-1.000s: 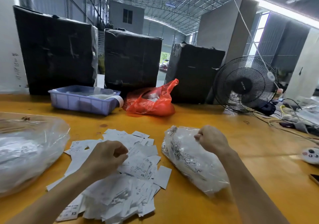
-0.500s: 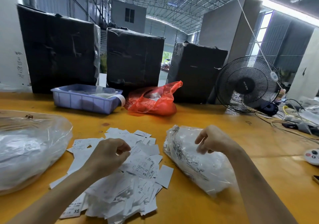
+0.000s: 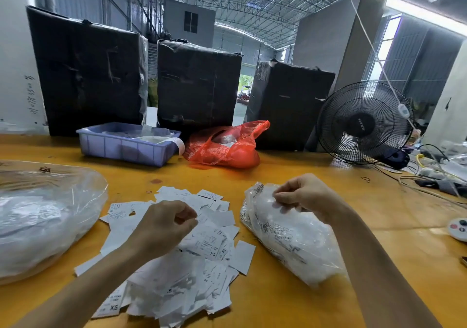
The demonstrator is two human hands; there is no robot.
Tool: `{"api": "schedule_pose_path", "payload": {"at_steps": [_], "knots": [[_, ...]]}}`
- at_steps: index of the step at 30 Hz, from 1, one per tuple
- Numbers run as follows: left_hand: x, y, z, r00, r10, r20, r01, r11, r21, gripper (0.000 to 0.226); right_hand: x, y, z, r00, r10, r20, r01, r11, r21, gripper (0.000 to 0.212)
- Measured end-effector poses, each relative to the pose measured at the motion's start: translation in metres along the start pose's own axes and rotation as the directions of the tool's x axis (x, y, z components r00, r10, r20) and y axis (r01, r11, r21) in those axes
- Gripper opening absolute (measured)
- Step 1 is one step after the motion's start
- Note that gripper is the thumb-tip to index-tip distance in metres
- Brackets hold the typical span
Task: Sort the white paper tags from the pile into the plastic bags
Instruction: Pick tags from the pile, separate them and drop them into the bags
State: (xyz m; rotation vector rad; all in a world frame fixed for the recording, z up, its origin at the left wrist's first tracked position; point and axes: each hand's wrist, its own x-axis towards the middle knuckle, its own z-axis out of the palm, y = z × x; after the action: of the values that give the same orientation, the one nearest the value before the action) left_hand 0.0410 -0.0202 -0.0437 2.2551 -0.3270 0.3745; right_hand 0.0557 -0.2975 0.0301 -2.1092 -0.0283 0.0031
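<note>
Holding the bag [image 3: 290, 234] mouth pinched by the right hand [image 3: 303, 196], the left hand [image 3: 164, 226], curled over the tags [image 3: 209, 241], should lift one tag cleanly.

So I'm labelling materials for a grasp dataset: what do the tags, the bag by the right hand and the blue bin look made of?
Tags: thin matte white paper, flat, printed.
Bag: thin clear plastic film, glossy and crinkled.
Blue bin: seemingly rigid moulded plastic, ribbed walls, dull sheen.

Orange table [image 3: 290, 310], tag pile [image 3: 177, 264], clear bags [image 3: 290, 239], blue tray [image 3: 126, 148], red bag [image 3: 225, 148], fan [image 3: 364, 123]
</note>
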Motion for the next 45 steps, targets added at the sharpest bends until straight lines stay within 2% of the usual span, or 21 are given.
{"api": "schedule_pose_path", "payload": {"at_steps": [3, 5, 7, 9, 12, 14, 16, 18, 20, 22, 24, 27, 30, 32, 34, 36, 37, 39, 41, 42, 45], "knots": [[-0.001, 0.012, 0.0, 0.993, -0.092, 0.068, 0.107, 0.952, -0.287, 0.028, -0.004, -0.011, 0.019, 0.996, -0.035, 0.081, 0.027, 0.994, 0.108, 0.005], [-0.004, 0.022, 0.0, 0.966, -0.163, 0.198, 0.246, 0.809, -0.534, 0.052, -0.007, -0.017, 0.037, 0.981, -0.066, 0.181, 0.038, 0.987, 0.155, 0.003], [-0.007, 0.03, 0.002, 0.929, -0.189, 0.317, 0.359, 0.663, -0.657, 0.063, -0.01, -0.021, 0.056, 0.959, -0.118, 0.257, 0.084, 0.987, 0.139, 0.004], [-0.009, 0.033, 0.001, 0.908, -0.169, 0.384, 0.401, 0.619, -0.675, 0.059, -0.013, -0.024, 0.072, 0.942, -0.161, 0.295, 0.132, 0.984, 0.119, 0.007], [-0.011, 0.033, 0.001, 0.907, -0.188, 0.378, 0.405, 0.641, -0.652, 0.037, -0.014, -0.026, 0.076, 0.936, -0.184, 0.299, 0.16, 0.982, 0.104, 0.009], [-0.01, 0.029, 0.001, 0.911, -0.25, 0.329, 0.409, 0.65, -0.641, 0.023, -0.01, -0.024, 0.065, 0.958, -0.17, 0.231, 0.156, 0.985, 0.079, 0.008], [-0.008, 0.026, 0.002, 0.914, -0.284, 0.288, 0.405, 0.643, -0.65, 0.012, -0.002, -0.015, 0.045, 0.99, -0.122, 0.073, 0.121, 0.992, 0.021, 0.009], [-0.007, 0.023, 0.001, 0.914, -0.297, 0.277, 0.405, 0.619, -0.672, 0.009, 0.008, 0.003, 0.024, 0.986, -0.086, -0.145, 0.06, 0.982, -0.178, 0.014], [-0.006, 0.021, 0.0, 0.912, -0.309, 0.27, 0.408, 0.607, -0.682, 0.012, 0.016, 0.024, 0.011, 0.956, -0.042, -0.289, -0.061, 0.939, -0.337, 0.014], [-0.005, 0.019, 0.0, 0.91, -0.319, 0.263, 0.409, 0.597, -0.69, 0.018, 0.022, 0.041, 0.01, 0.954, 0.005, -0.3, -0.152, 0.871, -0.468, 0.01], [-0.004, 0.018, -0.002, 0.91, -0.333, 0.246, 0.407, 0.613, -0.678, 0.023, 0.026, 0.05, 0.017, 0.965, 0.005, -0.264, -0.182, 0.737, -0.651, 0.025], [-0.003, 0.015, -0.005, 0.908, -0.372, 0.193, 0.403, 0.648, -0.647, 0.024, 0.025, 0.044, 0.024, 0.964, -0.068, -0.256, -0.158, 0.63, -0.761, 0.039], [-0.001, 0.011, -0.008, 0.894, -0.416, 0.168, 0.419, 0.64, -0.644, 0.024, 0.019, 0.026, 0.027, 0.929, -0.184, -0.321, -0.175, 0.546, -0.819, 0.034], [0.001, 0.008, -0.012, 0.881, -0.443, 0.164, 0.433, 0.616, -0.658, 0.024, 0.012, 0.013, 0.031, 0.857, -0.356, -0.372, -0.149, 0.52, -0.841, 0.024], [0.004, 0.004, -0.015, 0.868, -0.469, 0.161, 0.438, 0.572, -0.694, 0.025, 0.006, 0.002, 0.04, 0.748, -0.562, -0.352, -0.013, 0.519, -0.855, 0.017], [0.006, -0.001, -0.018, 0.856, -0.494, 0.151, 0.434, 0.528, -0.73, 0.025, -0.001, -0.008, 0.054, 0.665, -0.695, -0.273, 0.245, 0.548, -0.8, 0.018], [0.007, -0.002, -0.02, 0.852, -0.502, 0.149, 0.431, 0.511, -0.744, 0.025, -0.005, -0.013, 0.065, 0.675, -0.704, -0.219, 0.363, 0.576, -0.733, 0.017], [0.007, -0.003, -0.02, 0.848, -0.505, 0.157, 0.428, 0.48, -0.766, 0.024, -0.012, -0.018, 0.092, 0.786, -0.614, -0.076, 0.467, 0.669, -0.578, 0.014], [0.006, 0.001, -0.02, 0.854, -0.489, 0.18, 0.42, 0.441, -0.793, 0.022, -0.016, -0.016, 0.118, 0.897, -0.437, 0.068, 0.423, 0.801, -0.424, 0.013], [0.005, 0.003, -0.019, 0.859, -0.475, 0.192, 0.413, 0.418, -0.809, 0.024, -0.018, -0.015, 0.127, 0.926, -0.358, 0.124, 0.378, 0.858, -0.348, 0.015], [0.003, 0.01, -0.013, 0.867, -0.449, 0.218, 0.403, 0.371, -0.837, 0.032, -0.024, -0.015, 0.139, 0.943, -0.191, 0.271, 0.196, 0.981, 0.007, 0.028]]}}
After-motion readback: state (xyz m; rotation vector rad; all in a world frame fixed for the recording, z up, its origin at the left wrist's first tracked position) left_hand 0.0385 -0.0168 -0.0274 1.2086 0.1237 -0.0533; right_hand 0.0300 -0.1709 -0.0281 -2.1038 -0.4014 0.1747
